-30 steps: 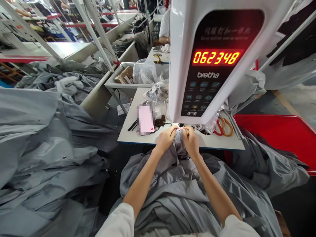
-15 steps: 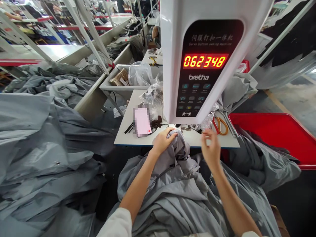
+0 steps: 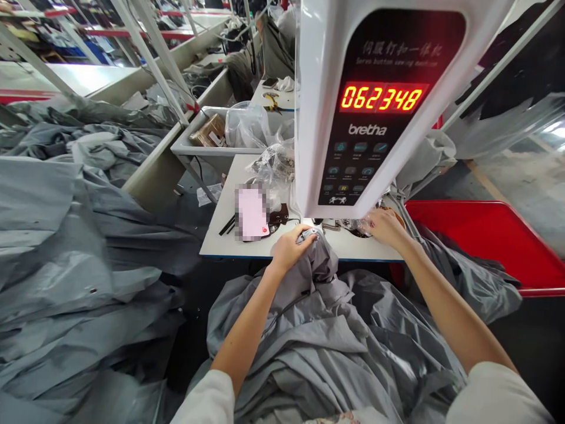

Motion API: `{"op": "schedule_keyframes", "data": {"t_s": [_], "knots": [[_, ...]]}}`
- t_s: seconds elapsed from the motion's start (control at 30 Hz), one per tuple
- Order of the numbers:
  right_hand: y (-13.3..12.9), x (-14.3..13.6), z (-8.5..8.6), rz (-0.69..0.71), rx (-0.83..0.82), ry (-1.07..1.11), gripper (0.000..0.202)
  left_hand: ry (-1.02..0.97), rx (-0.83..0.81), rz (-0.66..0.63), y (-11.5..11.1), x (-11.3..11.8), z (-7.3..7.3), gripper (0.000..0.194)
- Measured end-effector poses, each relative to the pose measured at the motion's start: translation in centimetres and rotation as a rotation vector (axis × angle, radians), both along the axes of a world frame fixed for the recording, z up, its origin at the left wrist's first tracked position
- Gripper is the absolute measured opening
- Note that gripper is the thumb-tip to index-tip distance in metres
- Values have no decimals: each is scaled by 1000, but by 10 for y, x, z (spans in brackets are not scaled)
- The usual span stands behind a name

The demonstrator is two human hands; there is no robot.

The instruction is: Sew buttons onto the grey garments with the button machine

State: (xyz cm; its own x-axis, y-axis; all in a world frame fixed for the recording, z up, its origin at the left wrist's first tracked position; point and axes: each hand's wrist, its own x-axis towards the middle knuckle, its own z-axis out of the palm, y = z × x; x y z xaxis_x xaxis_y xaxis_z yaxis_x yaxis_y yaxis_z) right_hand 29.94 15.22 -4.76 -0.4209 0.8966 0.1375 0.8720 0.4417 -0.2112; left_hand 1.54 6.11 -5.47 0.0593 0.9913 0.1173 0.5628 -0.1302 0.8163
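Observation:
My left hand (image 3: pixel 289 250) grips a bunched fold of the grey garment (image 3: pixel 326 335) and holds it at the front edge of the white work table (image 3: pixel 229 241), just under the white button sewing machine (image 3: pixel 375 100). My right hand (image 3: pixel 384 227) reaches to the right of the machine and rests on a clear plastic bag of small parts (image 3: pixel 359 225) beside the orange-handled scissors (image 3: pixel 392 211). Whether its fingers pinch anything is hidden. The rest of the garment spills down over my lap.
The machine's red display reads 062348. A blurred pink card (image 3: pixel 251 213) lies on the table's left. A red bin (image 3: pixel 481 241) stands at the right. Piles of grey cloth (image 3: pixel 79 235) fill the left. A white tray (image 3: pixel 194 147) with bags stands behind.
My right hand let go of the garment fold and moved right to the plastic bag by the scissors. My left hand stayed on the fold.

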Motion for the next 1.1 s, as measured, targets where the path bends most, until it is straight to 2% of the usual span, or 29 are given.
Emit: {"op": "schedule_keyframes", "data": {"t_s": [0.13,0.37,0.57,0.77,1.0,1.1], "knots": [[1,-1,4,-52,-14,-34,16,-5,5,-8,0,-1,-2,21],[-1,2,8,-122,-92,161,18,-10,14,-4,0,-1,-4,21],[0,3,11,-192,-118,232,26,5,24,-6,-1,-1,-4,23],[2,4,7,-186,-145,285,30,7,21,-7,-1,-1,-4,22],[1,4,3,-185,-86,286,26,2,33,-4,0,-1,-7,21],[2,7,-2,-193,-126,350,28,-1,41,-7,0,-1,-8,20]]}}
